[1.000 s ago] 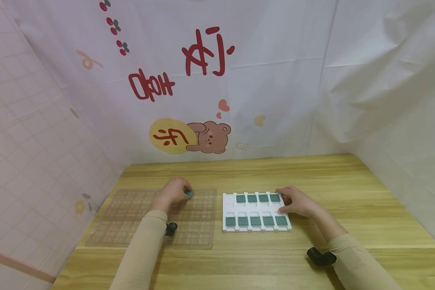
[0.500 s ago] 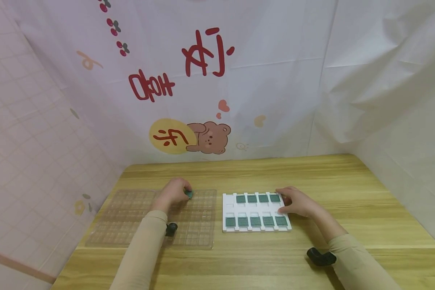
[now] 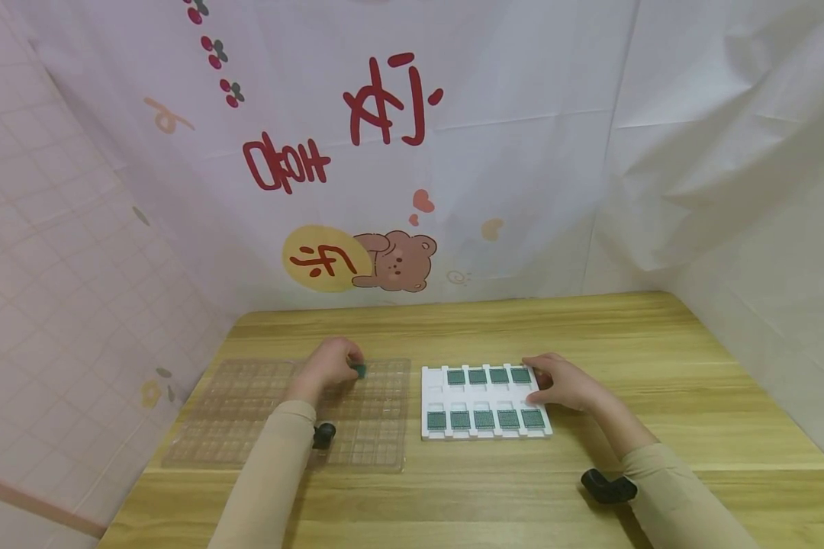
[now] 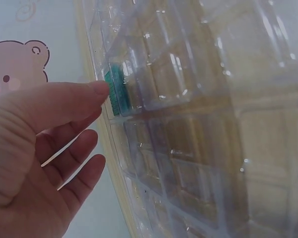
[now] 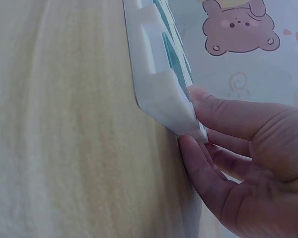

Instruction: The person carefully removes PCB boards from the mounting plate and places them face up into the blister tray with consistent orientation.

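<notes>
My left hand (image 3: pixel 331 361) is over the back of a clear plastic tray (image 3: pixel 371 457) divided into many small pockets. Its thumb and a finger pinch a small green circuit board (image 4: pixel 118 89), which sits in a back pocket; the fingertip behind the thumb is hidden. To the right lies a white tray (image 3: pixel 446 395) with two rows of green square boards (image 3: pixel 484 418). The back row's leftmost slot holds no board. My right hand (image 3: pixel 563 381) grips the white tray's right end, thumb at the upper edge and fingers at the side in the right wrist view.
Both trays lie on a wooden table (image 3: pixel 494 496), with a narrow strip of wood between them. A printed white cloth (image 3: pixel 522 191) hangs behind the table and along its sides. Black wrist mounts (image 3: pixel 609 486) stick out from both sleeves.
The green board at my left fingertips has tipped and sunk slightly into the clear tray's pocket. My right hand and the white tray stay where they were.
</notes>
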`<state>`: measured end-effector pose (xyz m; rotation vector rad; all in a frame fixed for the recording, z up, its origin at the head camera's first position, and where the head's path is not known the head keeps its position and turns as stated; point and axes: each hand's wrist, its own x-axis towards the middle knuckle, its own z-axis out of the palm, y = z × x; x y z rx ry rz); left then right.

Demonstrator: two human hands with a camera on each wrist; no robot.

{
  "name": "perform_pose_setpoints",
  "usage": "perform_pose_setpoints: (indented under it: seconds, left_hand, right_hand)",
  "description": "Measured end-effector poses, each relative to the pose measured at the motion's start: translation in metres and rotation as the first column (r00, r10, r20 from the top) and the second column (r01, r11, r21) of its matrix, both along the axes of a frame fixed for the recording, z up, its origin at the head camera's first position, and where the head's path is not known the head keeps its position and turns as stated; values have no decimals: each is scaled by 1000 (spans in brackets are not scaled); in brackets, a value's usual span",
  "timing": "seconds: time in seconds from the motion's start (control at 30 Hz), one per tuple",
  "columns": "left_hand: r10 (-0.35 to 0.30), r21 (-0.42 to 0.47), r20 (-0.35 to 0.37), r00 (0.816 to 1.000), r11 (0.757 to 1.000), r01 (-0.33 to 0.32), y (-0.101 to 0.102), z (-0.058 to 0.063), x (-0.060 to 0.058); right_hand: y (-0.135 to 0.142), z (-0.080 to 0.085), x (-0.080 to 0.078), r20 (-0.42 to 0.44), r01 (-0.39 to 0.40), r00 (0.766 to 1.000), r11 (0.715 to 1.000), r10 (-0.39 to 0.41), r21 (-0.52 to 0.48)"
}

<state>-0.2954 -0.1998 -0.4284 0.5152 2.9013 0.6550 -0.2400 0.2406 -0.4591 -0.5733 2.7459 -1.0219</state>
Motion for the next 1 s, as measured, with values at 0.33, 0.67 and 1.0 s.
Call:
perform_pose_setpoints:
  seconds: [0.33, 0.67, 1.0]
  left_hand:
    - [-20, 34, -53, 998, 999, 21, -1, 0, 6]
    - [-17, 41, -172, 985, 999, 24, 9, 3, 19]
    - [0, 51, -266, 964, 999, 14, 28, 8, 32]
  right_hand:
    - [0, 1, 1, -8, -8, 1000, 1000, 8, -1]
    - [-1, 1, 0, -18, -13, 1000, 1000, 13, -2]
    - [-1, -1, -1, -3, -7, 1000, 1000, 7, 5]
